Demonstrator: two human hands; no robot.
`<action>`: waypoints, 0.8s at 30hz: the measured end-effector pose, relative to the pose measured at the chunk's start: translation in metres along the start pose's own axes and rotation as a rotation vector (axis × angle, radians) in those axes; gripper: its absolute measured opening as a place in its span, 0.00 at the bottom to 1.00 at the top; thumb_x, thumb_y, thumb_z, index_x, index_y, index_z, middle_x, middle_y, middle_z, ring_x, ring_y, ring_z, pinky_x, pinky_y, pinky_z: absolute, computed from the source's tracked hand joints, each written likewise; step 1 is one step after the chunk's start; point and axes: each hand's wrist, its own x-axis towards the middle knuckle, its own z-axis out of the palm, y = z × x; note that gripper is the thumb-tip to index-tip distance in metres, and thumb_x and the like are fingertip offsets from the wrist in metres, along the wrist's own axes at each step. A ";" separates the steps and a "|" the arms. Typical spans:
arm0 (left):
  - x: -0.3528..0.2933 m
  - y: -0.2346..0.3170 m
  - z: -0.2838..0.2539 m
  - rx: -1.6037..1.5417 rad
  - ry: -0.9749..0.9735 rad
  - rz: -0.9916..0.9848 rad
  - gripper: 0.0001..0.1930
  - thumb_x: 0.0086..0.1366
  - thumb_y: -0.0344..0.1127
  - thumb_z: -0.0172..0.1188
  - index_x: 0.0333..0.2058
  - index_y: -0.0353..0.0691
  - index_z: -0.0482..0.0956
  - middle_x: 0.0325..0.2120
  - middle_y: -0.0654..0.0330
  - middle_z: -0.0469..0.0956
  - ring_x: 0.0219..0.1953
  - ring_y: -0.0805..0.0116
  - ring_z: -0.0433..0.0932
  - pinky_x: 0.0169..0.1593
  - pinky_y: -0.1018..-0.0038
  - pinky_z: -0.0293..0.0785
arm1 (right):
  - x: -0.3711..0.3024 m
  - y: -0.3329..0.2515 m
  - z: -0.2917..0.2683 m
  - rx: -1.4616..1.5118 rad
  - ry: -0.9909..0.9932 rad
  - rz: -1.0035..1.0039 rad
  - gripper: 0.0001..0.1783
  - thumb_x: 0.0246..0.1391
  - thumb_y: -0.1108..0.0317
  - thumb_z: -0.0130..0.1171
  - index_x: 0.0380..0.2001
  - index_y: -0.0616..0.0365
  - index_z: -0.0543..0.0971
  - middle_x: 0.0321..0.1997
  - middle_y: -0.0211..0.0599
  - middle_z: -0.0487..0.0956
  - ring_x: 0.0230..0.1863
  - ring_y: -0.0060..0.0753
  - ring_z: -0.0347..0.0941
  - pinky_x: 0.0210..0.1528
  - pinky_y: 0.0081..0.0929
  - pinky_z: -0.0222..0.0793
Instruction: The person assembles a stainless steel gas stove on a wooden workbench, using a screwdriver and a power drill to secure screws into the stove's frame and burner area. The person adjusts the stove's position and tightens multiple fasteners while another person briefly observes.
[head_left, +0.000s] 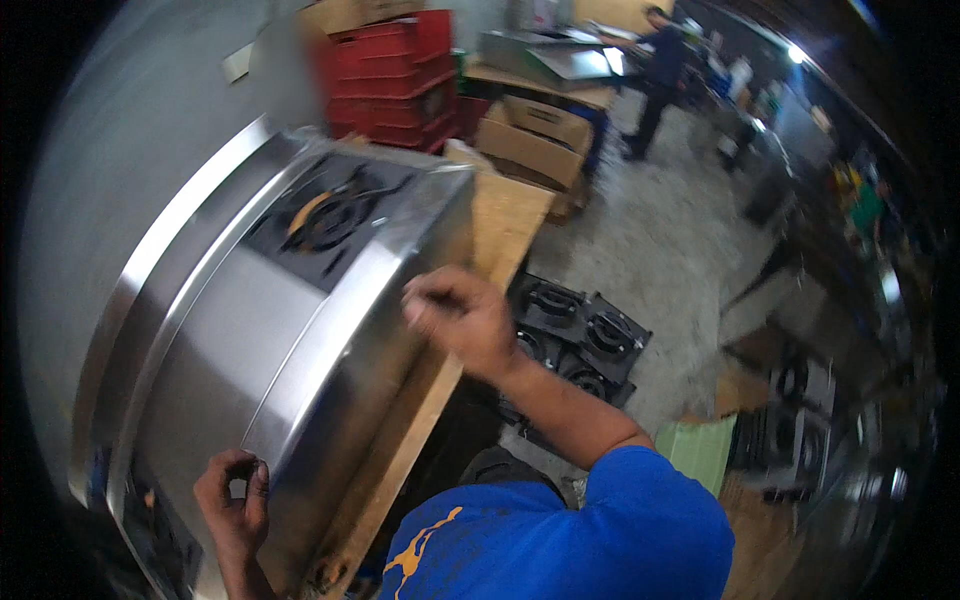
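In front of me stands a long stainless steel stove (230, 320) with a raised back rim. At its far end a black burner plate (325, 215) is set into the top, with an orange-brown piece across the burner. My left hand (235, 500) hovers at the front edge of the near part, thumb and fingers curled toward each other; what lies between them, if anything, cannot be made out. My right hand (465, 315) is off the front face toward the far end, fingers curled in and somewhat blurred. Its fingertips hide whatever they may hold.
The stove rests on a wooden bench (512, 215). Several black burner plates (610, 330) lie on the floor to the right. Red crates (390, 80) and a cardboard box (535, 140) stand at the far end. Another person (660, 75) works at sheet metal in the background.
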 end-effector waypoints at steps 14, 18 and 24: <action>0.174 -0.024 0.176 -0.072 -0.048 0.057 0.09 0.59 0.30 0.69 0.35 0.34 0.80 0.29 0.53 0.82 0.33 0.66 0.82 0.40 0.71 0.78 | 0.063 0.298 -0.112 -0.491 0.400 0.398 0.14 0.55 0.70 0.63 0.44 0.63 0.85 0.42 0.46 0.86 0.42 0.36 0.81 0.50 0.31 0.75; 0.176 -0.033 0.173 -0.175 -0.027 -0.043 0.12 0.60 0.32 0.62 0.42 0.37 0.83 0.34 0.48 0.84 0.38 0.56 0.85 0.45 0.63 0.80 | 0.070 0.329 -0.129 -0.092 0.216 0.571 0.20 0.62 0.66 0.60 0.54 0.66 0.79 0.53 0.46 0.81 0.50 0.38 0.79 0.53 0.34 0.76; 0.189 -0.040 0.173 -0.270 -0.015 -0.023 0.13 0.64 0.38 0.61 0.45 0.38 0.79 0.37 0.47 0.81 0.41 0.45 0.80 0.46 0.56 0.75 | 0.078 0.384 -0.165 -0.122 0.266 0.501 0.19 0.67 0.65 0.54 0.54 0.66 0.79 0.47 0.46 0.83 0.43 0.40 0.81 0.46 0.35 0.79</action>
